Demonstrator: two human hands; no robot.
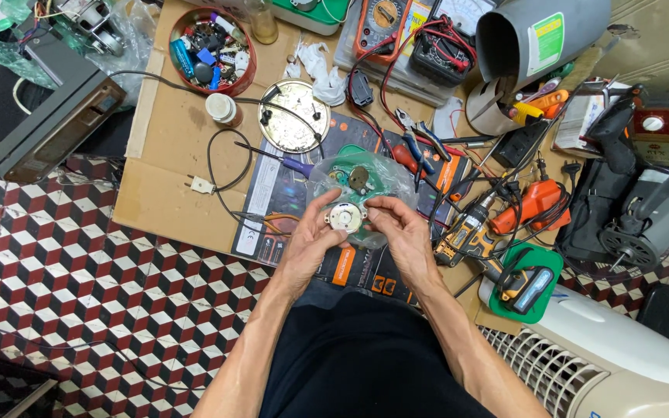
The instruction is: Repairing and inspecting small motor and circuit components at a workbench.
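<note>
Pinching small round silver motor (344,217) between left hand (309,241) and right hand (401,232), fingers of both clamped on rim, above clear plastic bag (350,179), cardboard sheet (172,155) underneath.

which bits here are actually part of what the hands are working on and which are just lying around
In hand:
- small round silver metal motor, held between left hand and right hand
- clear plastic bag with a green part inside, just behind the hands

Lying about:
- round red tin of small parts
- orange multimeter
- cordless drill
- blue-handled pliers
- purple-handled screwdriver
</note>
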